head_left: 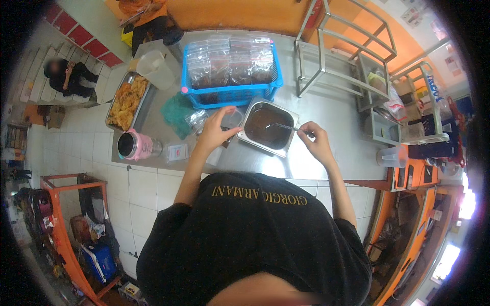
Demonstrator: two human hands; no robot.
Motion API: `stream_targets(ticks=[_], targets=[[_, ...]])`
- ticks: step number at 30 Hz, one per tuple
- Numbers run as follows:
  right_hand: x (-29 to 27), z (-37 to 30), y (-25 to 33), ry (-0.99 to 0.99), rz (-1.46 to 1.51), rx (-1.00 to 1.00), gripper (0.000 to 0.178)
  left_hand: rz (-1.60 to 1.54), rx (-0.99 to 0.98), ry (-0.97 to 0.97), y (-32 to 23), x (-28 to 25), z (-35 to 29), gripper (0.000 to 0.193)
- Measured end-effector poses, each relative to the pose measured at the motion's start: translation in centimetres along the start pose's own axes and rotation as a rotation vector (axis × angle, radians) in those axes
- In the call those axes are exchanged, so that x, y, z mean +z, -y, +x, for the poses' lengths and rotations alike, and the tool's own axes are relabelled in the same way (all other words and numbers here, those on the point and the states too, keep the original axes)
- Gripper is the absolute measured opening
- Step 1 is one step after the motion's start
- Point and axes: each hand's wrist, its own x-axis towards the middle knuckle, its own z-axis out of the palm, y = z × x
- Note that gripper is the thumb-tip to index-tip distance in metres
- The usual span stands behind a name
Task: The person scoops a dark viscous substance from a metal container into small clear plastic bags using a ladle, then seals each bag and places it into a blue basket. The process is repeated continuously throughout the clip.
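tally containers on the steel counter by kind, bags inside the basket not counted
Blue basket: 1
Steel pan of dark sauce: 1
Tray of fried food: 1
Clear jug: 1
Pink pot: 1
Small clear bag at the left hand: 1
Total: 6
The right hand holds a spoon.

One rectangular steel pan of dark brown sauce [267, 127]; one blue plastic basket [232, 94] of filled clear bags; one steel tray of fried food [126, 102]; one pink cylindrical flask [133, 145]; one translucent plastic jug [155, 69]; two hands.
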Motion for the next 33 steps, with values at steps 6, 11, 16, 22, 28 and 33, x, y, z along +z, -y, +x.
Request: stream_targets(ticks=[6,11,16,22,28,33], targets=[[-4.2,0.1,4.9,-0.113,-0.081,-0.054,0.013,-0.068,-0.005,0.054,0.4,1.7,1.0,0.065],[-5.9,0.3,7.1,-0.14,-0.082,-0.107,0.014,-0.079,-0.007,0.105,0.3,2.7,1.3,0.067],[-5.7,0.5,8.0,-0.16,-0.126,-0.19,0.014,-0.093,0.046,0.096,-0.9,3.1,1.5,0.07],[-4.9,0.9,8.3,-0.208,-0.1,-0.276,0.012,-0.119,0.024,0.069,-2.2,2.7,1.7,0.071],[-5.1,1.3,8.6,-0.279,-0.212,-0.428,0.012,-0.152,-0.008,0.093,-3.4,2.0,2.0,0.068],[-5.1,1.4,8.6,-0.327,-0.277,-0.479,0.012,-0.088,0.008,0.035,-3.9,1.7,1.9,0.064]])
